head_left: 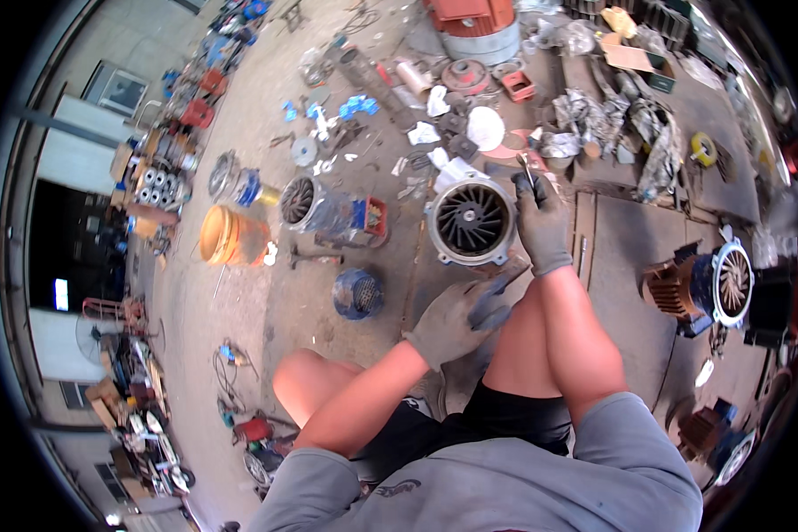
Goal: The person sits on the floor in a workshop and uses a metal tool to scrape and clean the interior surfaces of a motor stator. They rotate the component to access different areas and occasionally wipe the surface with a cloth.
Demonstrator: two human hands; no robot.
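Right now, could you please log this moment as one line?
left hand: gloved, at motor housing lower rim | right hand: gloved, gripping small tool beside housing

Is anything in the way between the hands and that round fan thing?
Nothing visible. The left hand rests at the lower edge of the round motor housing, and the right hand, gripping a small tool, is right beside it.

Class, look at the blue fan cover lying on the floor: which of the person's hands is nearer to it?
Left. The left hand is just right of the blue fan cover; the right hand is farther off, beyond the grey motor housing, holding a small tool.
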